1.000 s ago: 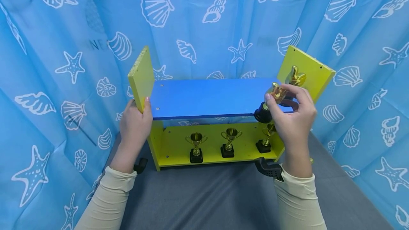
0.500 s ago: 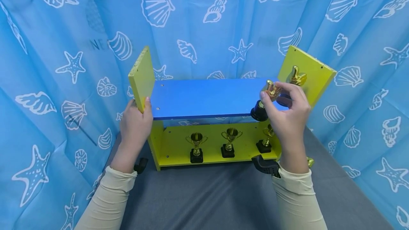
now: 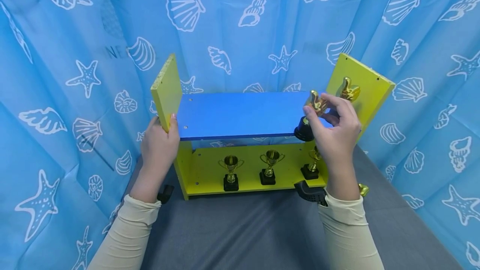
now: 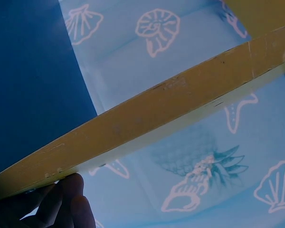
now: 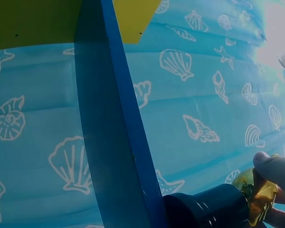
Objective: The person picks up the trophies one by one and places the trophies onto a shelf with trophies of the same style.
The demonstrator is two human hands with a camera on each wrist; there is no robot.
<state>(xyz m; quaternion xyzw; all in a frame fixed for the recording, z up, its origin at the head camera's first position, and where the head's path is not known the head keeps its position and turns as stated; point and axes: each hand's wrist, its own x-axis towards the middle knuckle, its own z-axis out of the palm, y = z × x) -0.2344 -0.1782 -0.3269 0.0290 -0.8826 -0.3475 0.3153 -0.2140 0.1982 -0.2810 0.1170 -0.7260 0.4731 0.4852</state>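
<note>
My right hand point(image 3: 339, 132) pinches a thumbs-up trophy point(image 3: 318, 102) by its gold top, thumb on the near side. Its round black base point(image 3: 303, 129) overlaps the front edge of the blue shelf board point(image 3: 240, 113) at the right end. The right wrist view has the black base point(image 5: 213, 205) right at the board's edge point(image 5: 133, 133). Behind that hand, a second gold thumbs-up trophy point(image 3: 348, 89) stands near the right side panel, its lower part hidden. My left hand point(image 3: 160, 143) grips the front edge of the yellow left side panel point(image 3: 166, 93).
On the yellow lower shelf point(image 3: 213, 157) stand three gold cup trophies: left point(image 3: 230, 173), middle point(image 3: 268, 166) and right point(image 3: 310, 170), the last partly behind my right hand. A gold piece point(image 3: 363, 190) shows beside my right wrist. A shell-print curtain point(image 3: 240, 45) hangs close behind.
My right hand has moved left and slightly up with the thumbs-up trophy, whose base has shifted left along the blue board's front edge. The left hand has stayed on the panel.
</note>
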